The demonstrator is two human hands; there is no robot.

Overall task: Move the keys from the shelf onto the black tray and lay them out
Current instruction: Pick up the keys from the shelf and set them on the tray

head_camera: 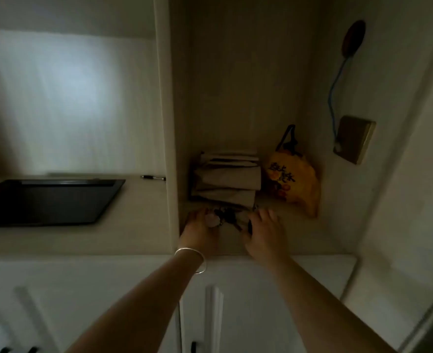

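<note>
Both hands (201, 229) (265, 229) at keys (227, 217); bag (294, 182) writing illegible.

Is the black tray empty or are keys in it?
Empty. The black tray shows bare; the keys still lie on the shelf.

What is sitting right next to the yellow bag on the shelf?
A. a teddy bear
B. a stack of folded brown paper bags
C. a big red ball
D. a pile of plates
B: a stack of folded brown paper bags sits just left of the yellow bag in the shelf compartment, behind the keys.
</note>
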